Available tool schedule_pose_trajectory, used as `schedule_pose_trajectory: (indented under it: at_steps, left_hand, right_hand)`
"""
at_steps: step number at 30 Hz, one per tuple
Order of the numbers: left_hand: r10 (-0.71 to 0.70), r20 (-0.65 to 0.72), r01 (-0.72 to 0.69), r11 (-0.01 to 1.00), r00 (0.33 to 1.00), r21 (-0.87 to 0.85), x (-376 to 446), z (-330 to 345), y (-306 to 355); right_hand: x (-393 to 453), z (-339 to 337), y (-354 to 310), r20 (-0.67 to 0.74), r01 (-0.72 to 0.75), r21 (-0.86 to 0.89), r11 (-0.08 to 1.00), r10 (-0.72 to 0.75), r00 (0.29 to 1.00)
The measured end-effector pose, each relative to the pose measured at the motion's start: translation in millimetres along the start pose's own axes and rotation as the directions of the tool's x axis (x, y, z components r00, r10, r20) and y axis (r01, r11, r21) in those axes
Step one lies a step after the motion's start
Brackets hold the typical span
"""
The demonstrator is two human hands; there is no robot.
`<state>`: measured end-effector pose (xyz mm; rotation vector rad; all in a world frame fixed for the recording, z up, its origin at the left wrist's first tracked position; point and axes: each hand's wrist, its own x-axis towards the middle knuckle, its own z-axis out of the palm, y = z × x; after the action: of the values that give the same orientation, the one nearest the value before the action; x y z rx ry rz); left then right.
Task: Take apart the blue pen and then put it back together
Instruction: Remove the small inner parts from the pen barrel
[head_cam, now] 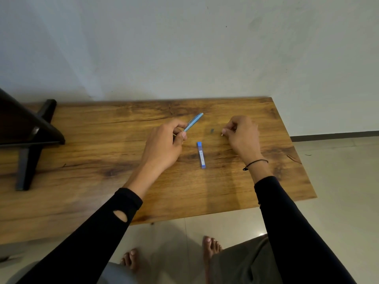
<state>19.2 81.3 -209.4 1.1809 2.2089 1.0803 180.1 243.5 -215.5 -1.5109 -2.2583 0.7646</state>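
Nearest, on the bare wood of the worktop between the two forearms, lies a small flat blue case, labelled face up and untouched; it seems to play no part in the step. Beyond it the left hand is clamped on the blue pen, thumb and fingers closed round its lower end, so that the barrel rises slanting away and to the right, clear of the wood. Level with it, well apart to the right, the right hand is pinched shut on a small pale part, only its tip showing, too small to identify; between the hands rests a tiny dark piece, likewise unidentifiable. Judged from loose parts lying out, the pen is at least partly dismantled. To work well: keep the barrel steady in the left hand; bring its open end toward the right hand rather than reaching across; offer each part in line with the bore; seat without force; leave the dark piece where it cannot roll away.
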Motion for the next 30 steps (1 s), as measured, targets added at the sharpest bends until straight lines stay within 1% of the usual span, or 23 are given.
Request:
schedule_pose_trajectory:
  at_steps: [2, 5, 9, 13, 16, 21, 23, 25, 27, 28, 30]
  left_hand:
    - [-0.007, -0.02, 0.008, 1.0, 1.0, 0.005, 0, -1, 0]
    - [-0.026, -0.078, 0.031, 0.998, 0.997, 0.063, 1, -1, -2]
    - [-0.076, -0.1, 0.086, 0.99, 0.992, 0.107, 0, 1, -4]
    - [-0.046, -0.124, 0.071, 0.975, 0.991, 0.21, -1, 1, -3]
    - [-0.031, -0.139, 0.062, 0.973, 0.99, 0.224, -1, 2, -4]
    - [0.017, -0.12, 0.021, 0.953, 0.993, 0.302, -2, 5, -11]
    - [0.029, -0.116, 0.013, 0.941, 0.993, 0.339, -2, 5, -12]
    - [0.033, -0.113, 0.012, 0.927, 0.993, 0.376, -2, 5, -12]
    - [0.033, -0.112, 0.016, 0.913, 0.993, 0.407, -1, 6, -12]
    - [0.032, -0.109, 0.017, 0.907, 0.994, 0.42, -1, 6, -11]
    - [0.036, -0.116, 0.016, 0.906, 0.993, 0.422, 0, 6, -10]
  right_hand:
    - [1, -3, 0, -0.056, 0.01, 0.079, 0.997, -0.005, 0.998]
    - [2, -7, -2, -0.122, 0.031, 0.167, 0.986, -0.01, 0.993]
    - [1, -7, -5, -0.12, 0.045, 0.164, 0.985, -0.026, 0.992]
    - [0, -6, -5, -0.12, 0.044, 0.158, 0.987, -0.025, 0.992]
    - [1, -5, -6, -0.121, 0.043, 0.152, 0.987, -0.024, 0.992]
    - [-1, -6, -9, -0.111, 0.053, 0.153, 0.987, -0.037, 0.993]
    - [-4, -7, -14, -0.105, 0.08, 0.152, 0.985, -0.065, 0.992]
    - [-9, -7, -21, -0.082, 0.118, 0.13, 0.985, -0.107, 0.991]
    - [-18, -2, -32, -0.004, 0.136, 0.071, 0.988, -0.136, 0.991]
    - [-24, 2, -37, 0.06, 0.141, 0.013, 0.99, -0.142, 0.988]
    - [-36, 14, -46, 0.189, 0.156, -0.177, 0.972, -0.122, 0.974]
